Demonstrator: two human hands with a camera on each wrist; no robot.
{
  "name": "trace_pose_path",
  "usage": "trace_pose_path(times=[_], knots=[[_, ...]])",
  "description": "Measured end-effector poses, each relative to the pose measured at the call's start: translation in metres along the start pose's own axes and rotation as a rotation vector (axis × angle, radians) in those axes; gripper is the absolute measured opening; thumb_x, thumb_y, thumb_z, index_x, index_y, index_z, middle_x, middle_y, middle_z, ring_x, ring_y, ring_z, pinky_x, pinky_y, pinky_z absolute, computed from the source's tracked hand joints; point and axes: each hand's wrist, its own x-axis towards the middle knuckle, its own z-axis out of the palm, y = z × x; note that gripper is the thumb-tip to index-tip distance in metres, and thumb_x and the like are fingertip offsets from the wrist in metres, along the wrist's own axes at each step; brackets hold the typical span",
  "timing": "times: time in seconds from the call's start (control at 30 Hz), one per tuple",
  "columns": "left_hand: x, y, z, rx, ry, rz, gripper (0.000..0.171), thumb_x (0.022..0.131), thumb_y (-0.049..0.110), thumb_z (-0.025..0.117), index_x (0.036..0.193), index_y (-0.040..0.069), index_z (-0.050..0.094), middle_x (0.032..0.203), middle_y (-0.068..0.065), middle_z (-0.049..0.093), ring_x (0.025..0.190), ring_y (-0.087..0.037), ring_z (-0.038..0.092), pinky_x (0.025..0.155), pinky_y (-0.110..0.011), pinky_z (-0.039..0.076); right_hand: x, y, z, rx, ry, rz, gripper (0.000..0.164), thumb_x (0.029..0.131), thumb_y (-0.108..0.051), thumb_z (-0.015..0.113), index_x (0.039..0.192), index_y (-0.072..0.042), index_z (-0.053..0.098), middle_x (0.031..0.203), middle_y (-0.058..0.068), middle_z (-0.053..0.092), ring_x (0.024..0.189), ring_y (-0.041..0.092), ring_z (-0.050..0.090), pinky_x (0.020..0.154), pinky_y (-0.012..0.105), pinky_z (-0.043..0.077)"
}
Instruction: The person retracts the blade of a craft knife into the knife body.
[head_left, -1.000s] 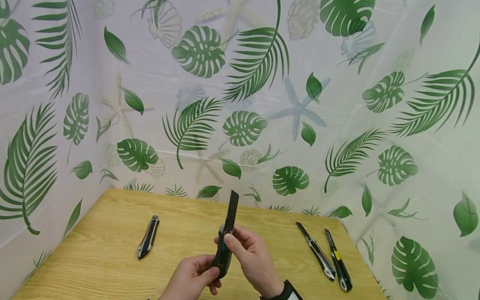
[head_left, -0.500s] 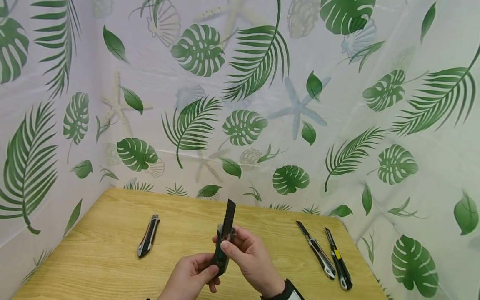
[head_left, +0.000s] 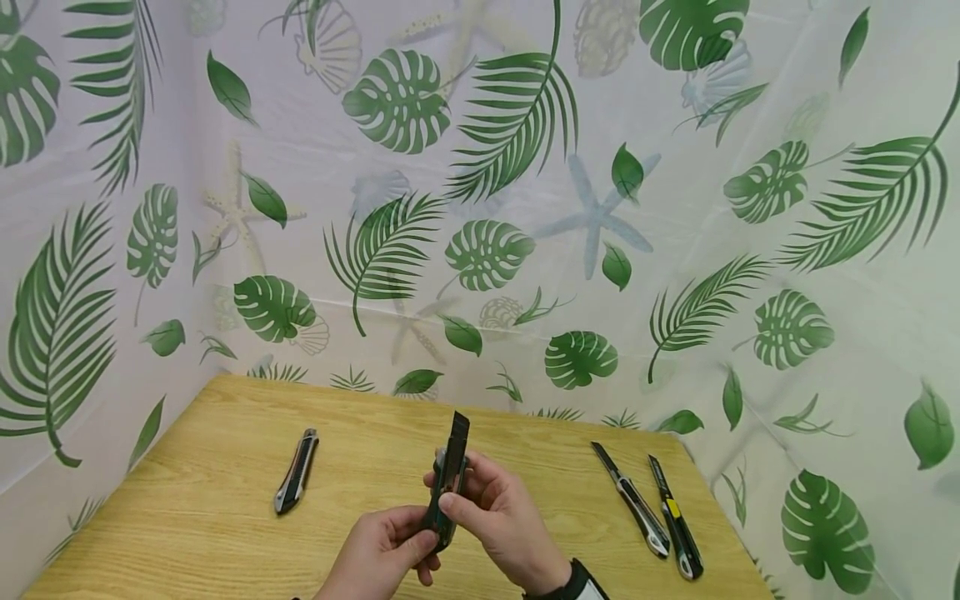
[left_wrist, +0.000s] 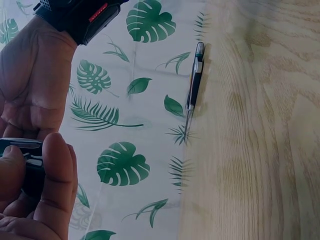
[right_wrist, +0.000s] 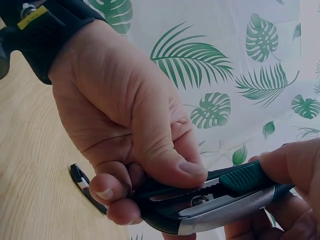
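Note:
A dark utility knife [head_left: 453, 467] is held upright over the table in the head view, its black blade [head_left: 459, 429] sticking out at the top. My left hand [head_left: 375, 550] pinches its lower end between thumb and fingers. Higher on the body, my right hand [head_left: 517, 525] grips it with the thumb on the face. In the right wrist view the knife [right_wrist: 227, 207] shows a ribbed green slider [right_wrist: 245, 177] under the right thumb, and a silver and black casing. Only a small part of the knife [left_wrist: 32, 162] shows between the fingers in the left wrist view.
On the wooden table [head_left: 210, 467] lie a utility knife [head_left: 296, 472] at the left and two more at the right, one silver and black [head_left: 641, 517], one with a yellow slider [head_left: 678, 525]. A leaf-patterned sheet [head_left: 480, 167] walls the table behind and at the sides.
The blade sticks out less: it has drawn down into the knife body. My right thumb has slid slightly down along the knife. The left hand has hardly moved.

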Motion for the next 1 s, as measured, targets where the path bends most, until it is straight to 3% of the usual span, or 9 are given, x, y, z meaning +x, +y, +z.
trace_pose_path(times=[0.37, 0.77, 1.0], knots=[[-0.0011, -0.0009, -0.0012, 0.001, -0.006, 0.006, 0.038, 0.1, 0.014, 0.066, 0.131, -0.009, 0.062, 0.092, -0.014, 0.071, 0.08, -0.021, 0.067, 0.07, -0.033, 0.059, -0.001, 0.0019, 0.0003, 0.015, -0.035, -0.033, 0.049, 0.098, -0.003, 0.066, 0.145, -0.005, 0.052, 0.128, 0.018, 0.065, 0.108, 0.025, 0.068, 0.091, 0.035, 0.055], [-0.0048, 0.0041, 0.0005, -0.059, -0.04, 0.011, 0.04, 0.099, 0.015, 0.067, 0.13, -0.01, 0.062, 0.093, -0.013, 0.072, 0.081, -0.021, 0.069, 0.074, -0.033, 0.059, -0.0014, 0.0032, -0.0012, 0.081, -0.137, -0.099, 0.062, 0.097, 0.005, 0.063, 0.154, -0.008, 0.042, 0.131, 0.014, 0.063, 0.109, 0.022, 0.065, 0.094, 0.032, 0.052], [-0.004, 0.0064, -0.0002, -0.074, -0.028, 0.015, 0.042, 0.099, 0.019, 0.067, 0.131, -0.009, 0.062, 0.094, -0.012, 0.073, 0.083, -0.022, 0.069, 0.076, -0.035, 0.059, -0.0012, 0.0035, 0.0006, 0.101, -0.166, -0.068, 0.068, 0.098, 0.005, 0.062, 0.157, -0.013, 0.036, 0.138, 0.015, 0.058, 0.101, 0.019, 0.062, 0.091, 0.03, 0.051]])
